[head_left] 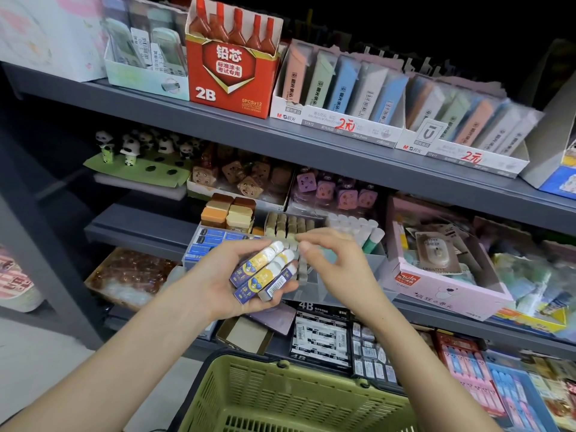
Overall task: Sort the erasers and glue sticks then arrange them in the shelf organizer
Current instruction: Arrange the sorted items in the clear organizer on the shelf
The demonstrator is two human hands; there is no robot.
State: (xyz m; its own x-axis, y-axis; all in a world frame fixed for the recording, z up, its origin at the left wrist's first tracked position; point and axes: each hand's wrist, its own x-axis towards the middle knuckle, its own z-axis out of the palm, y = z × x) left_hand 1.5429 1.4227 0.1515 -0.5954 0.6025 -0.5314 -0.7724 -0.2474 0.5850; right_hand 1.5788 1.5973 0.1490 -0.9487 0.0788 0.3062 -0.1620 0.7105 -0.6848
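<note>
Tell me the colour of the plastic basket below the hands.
The basket is olive green, seen best in the head view.

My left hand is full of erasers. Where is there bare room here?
Bare shelf left of the organizer, below the pandas. The organizer's front compartments, seen between the held erasers and the right hand, look empty; the basket too. Crowded: the back rows of glue sticks and blocks, and the pink box alongside.
</note>
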